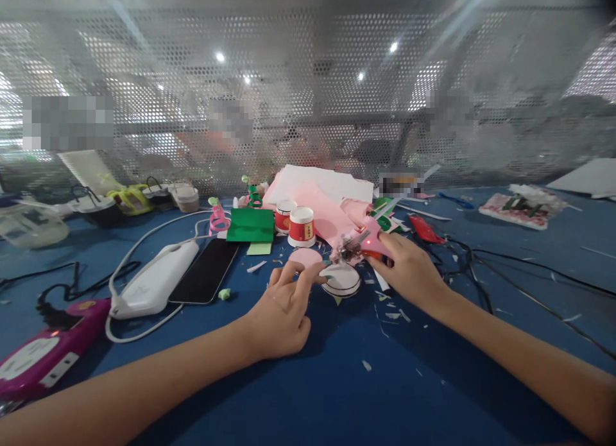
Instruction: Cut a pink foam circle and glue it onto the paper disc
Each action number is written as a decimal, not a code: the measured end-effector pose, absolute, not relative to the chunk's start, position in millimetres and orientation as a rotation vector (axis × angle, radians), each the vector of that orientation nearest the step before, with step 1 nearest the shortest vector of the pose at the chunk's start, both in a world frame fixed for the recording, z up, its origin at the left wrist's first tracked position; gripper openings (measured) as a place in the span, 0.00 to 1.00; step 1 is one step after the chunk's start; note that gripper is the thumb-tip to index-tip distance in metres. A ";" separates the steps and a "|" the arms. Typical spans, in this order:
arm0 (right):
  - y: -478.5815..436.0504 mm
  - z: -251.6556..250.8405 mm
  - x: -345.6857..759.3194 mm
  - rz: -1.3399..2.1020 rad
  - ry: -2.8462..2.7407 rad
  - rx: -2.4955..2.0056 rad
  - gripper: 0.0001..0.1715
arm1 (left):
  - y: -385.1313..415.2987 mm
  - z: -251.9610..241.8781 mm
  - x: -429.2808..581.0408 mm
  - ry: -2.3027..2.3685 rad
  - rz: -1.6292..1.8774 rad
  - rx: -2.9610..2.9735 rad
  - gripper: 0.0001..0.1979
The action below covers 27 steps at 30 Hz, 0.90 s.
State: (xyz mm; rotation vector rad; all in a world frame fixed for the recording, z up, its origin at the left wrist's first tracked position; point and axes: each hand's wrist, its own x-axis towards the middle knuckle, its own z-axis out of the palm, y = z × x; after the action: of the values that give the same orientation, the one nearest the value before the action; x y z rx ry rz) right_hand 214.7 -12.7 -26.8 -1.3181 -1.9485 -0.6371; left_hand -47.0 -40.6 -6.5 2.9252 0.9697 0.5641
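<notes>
My left hand (283, 308) rests on the blue table (337, 394), two fingers stretched toward a small white round lid (341, 280) and touching its left edge; the other fingers are curled. My right hand (407, 266) grips a red-handled tool (368, 244), likely scissors or a glue gun, whose tip meets a small pink-and-dark craft piece (344, 248) just above the lid. A pink paper disc (305, 257) lies behind my left fingers.
Two red-and-white paper cups (301, 226), green folded paper (251, 225), pink and white sheets (322, 189). A black phone (206, 271), a white power bank (156, 279) with cable and a magenta device (43, 356) lie left. Black cables (481, 266) run right. A perforated screen (308, 86) backs the table.
</notes>
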 end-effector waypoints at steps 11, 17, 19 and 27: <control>-11.0 -22.8 224.6 -0.770 -1.880 -1.456 0.16 | -39.3 -8.1 -47.6 0.959 0.614 2.914 0.44; -15.5 -15.0 231.8 -0.751 -1.858 -1.495 0.17 | -39.5 -8.0 -47.9 0.963 0.614 2.905 0.44; -17.6 -12.0 234.8 -0.762 -1.863 -1.501 0.18 | -39.6 -7.3 -47.5 0.967 0.609 2.898 0.44; -21.6 -5.8 246.8 -0.793 -1.901 -1.448 0.18 | -39.7 -6.8 -46.4 0.975 0.627 2.885 0.44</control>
State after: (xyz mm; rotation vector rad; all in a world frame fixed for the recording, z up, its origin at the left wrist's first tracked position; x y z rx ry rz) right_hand 246.8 -21.6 -5.8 -1.4481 -1.9013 -0.7929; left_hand -46.4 -39.7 -6.8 2.8852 0.9747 0.6266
